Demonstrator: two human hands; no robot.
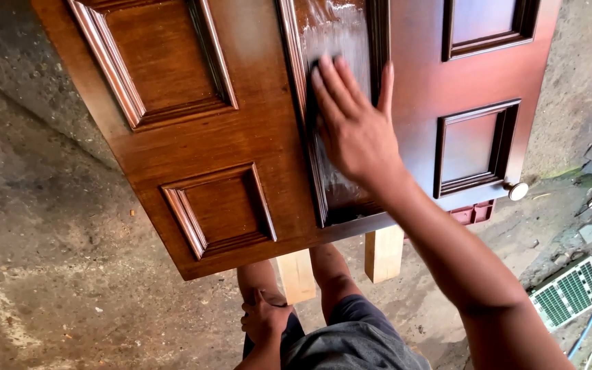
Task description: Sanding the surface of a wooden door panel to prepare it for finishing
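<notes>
— Where's the work at, from where you stand?

— The panelled wooden door (241, 137) lies flat across a pair of pale timber supports (384, 252), over the concrete floor (49, 226). The right hand (354, 127) is pressed on the long middle panel, fingers (337, 85) stretched out and close together, thumb apart, with something dark (314, 68) just showing under the fingertips. It may be a pad or a piece of abrasive paper, though too little shows to tell which.

— And the other hand?

— The left hand (265, 318) is down on the knee, fingers curled loosely over it, holding nothing.

— How much looks done?

— That middle panel is streaked with whitish smears from top to bottom, so I'd say it is being rubbed now. The right side is darker, redder and glossy; the left side is a lighter brown with a duller look. My guess is the left panels are yet to be worked, but I can't be sure which side is the finished one.

— Anything else about?

— A round knob (518, 191) at the door's edge and a small grid-faced panel (569, 292) on the ground at the right.
</notes>
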